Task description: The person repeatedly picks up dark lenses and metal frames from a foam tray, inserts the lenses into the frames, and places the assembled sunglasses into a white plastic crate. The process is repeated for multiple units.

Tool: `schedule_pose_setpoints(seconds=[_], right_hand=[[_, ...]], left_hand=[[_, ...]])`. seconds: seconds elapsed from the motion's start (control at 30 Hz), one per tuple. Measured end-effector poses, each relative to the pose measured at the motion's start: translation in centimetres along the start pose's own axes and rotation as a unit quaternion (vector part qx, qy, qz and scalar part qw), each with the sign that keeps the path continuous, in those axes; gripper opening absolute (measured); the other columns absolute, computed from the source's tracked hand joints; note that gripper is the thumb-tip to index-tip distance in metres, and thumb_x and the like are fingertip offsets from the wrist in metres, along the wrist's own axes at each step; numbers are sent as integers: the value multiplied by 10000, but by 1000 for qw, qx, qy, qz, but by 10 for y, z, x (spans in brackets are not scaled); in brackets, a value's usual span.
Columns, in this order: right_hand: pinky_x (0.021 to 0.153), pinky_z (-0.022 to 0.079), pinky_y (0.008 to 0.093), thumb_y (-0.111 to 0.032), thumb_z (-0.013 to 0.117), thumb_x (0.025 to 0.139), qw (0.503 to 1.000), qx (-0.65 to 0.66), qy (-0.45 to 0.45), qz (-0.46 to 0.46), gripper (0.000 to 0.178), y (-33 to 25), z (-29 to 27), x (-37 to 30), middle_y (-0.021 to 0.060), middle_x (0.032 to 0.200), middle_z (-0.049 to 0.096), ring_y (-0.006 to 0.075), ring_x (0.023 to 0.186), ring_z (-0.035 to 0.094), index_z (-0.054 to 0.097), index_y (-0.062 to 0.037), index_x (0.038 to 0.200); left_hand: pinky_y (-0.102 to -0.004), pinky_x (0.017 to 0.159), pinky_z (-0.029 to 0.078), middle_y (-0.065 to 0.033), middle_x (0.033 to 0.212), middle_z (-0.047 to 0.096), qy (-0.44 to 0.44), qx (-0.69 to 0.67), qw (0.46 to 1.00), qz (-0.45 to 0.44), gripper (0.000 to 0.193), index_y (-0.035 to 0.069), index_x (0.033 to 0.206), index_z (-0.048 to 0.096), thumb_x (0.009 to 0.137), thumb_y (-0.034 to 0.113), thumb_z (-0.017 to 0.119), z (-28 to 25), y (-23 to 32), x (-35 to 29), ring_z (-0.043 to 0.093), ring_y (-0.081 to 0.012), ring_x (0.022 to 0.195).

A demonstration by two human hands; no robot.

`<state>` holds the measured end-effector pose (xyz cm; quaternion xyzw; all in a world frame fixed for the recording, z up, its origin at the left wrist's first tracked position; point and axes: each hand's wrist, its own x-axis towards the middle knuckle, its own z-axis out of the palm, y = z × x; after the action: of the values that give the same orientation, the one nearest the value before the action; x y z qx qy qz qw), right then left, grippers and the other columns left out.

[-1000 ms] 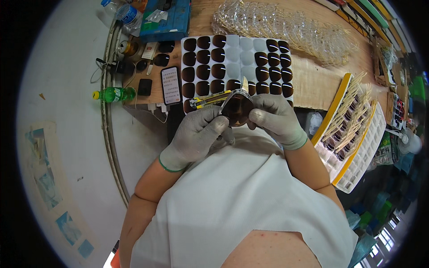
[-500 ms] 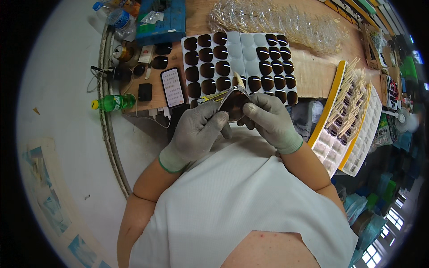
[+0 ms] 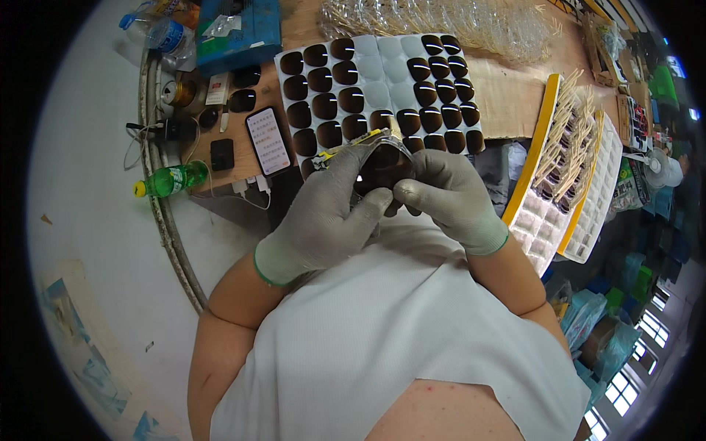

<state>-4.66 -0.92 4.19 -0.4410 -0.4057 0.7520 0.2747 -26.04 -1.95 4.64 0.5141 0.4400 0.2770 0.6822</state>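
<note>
Both hands wear grey gloves with green cuffs and meet in front of my chest. Between them is a sunglasses frame (image 3: 385,166) with a dark brown lens; its rim looks clear or silvery. My left hand (image 3: 316,220) is closed on its left side, thumb across the lower part of the lens. My right hand (image 3: 457,200) pinches the right edge, thumb beside the left thumb. Gloves hide most of the frame. Just beyond lies a white moulded tray (image 3: 379,71) with rows of brown lenses (image 3: 323,104); several pockets hold none. A yellow-and-black object (image 3: 346,149) lies partly behind my left fingers.
To the left are a phone (image 3: 268,141), a green bottle (image 3: 171,179), a can (image 3: 178,92), cables and a blue box (image 3: 239,33). Clear eyewear pieces (image 3: 441,29) are heaped at the back. At right, a yellow-edged tray (image 3: 531,224) carries wooden sticks (image 3: 566,147).
The view has shifted, so the bench items sit farther up and left. My left thumb has moved right across the lens, close to my right thumb. Both hands still hold the frame.
</note>
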Motion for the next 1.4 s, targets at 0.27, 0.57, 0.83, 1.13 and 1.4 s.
schedule_pose_setpoints(seconds=[0.27, 0.57, 0.83, 1.13, 1.4], right_hand=[[623, 461, 204, -249, 695, 954, 999, 36, -27, 11, 260, 11, -55, 1, 33, 811, 677, 61, 705, 578, 662, 8, 969], [650, 458, 242, -209, 614, 973, 999, 26, -34, -9, 240, -20, -118, 20, 17, 788, 630, 73, 722, 540, 662, 18, 912], [740, 506, 282, -204, 713, 909, 999, 12, -44, -6, 256, -22, -149, 33, 62, 895, 645, 122, 824, 598, 656, 26, 1006], [647, 456, 442, -202, 716, 848, 899, -350, -137, -225, 253, -40, -160, 18, 182, 701, 561, 372, 672, 560, 636, 12, 956], [966, 502, 327, 31, 520, 904, 981, -136, 0, -137, 602, -15, -128, -13, 167, 1128, 681, 243, 1061, 673, 333, 55, 1476]], left_hand=[[-364, 675, 575, -213, 898, 688, 91, 202, 960, 170, 455, -102, 1329, 448, 939, 76, 602, 44, -9, 31, 731, -297, 772], [-308, 672, 569, -133, 915, 699, 112, 41, 993, -16, 354, -51, 1239, 511, 924, 72, 617, 78, 18, 93, 699, -193, 738], [-360, 659, 570, -204, 832, 691, 192, 280, 937, 77, 362, -42, 1178, 553, 875, 114, 675, 99, 20, 116, 729, -308, 739], [-397, 798, 530, -186, 863, 722, 273, 371, 887, -40, 452, -11, 1031, 724, 909, 419, 652, -21, -23, 208, 703, -309, 845], [-458, 952, 504, -260, 1170, 664, 346, 485, 792, -132, 570, -31, 1169, 621, 826, 406, 745, -85, -96, 246, 643, -388, 1101]])
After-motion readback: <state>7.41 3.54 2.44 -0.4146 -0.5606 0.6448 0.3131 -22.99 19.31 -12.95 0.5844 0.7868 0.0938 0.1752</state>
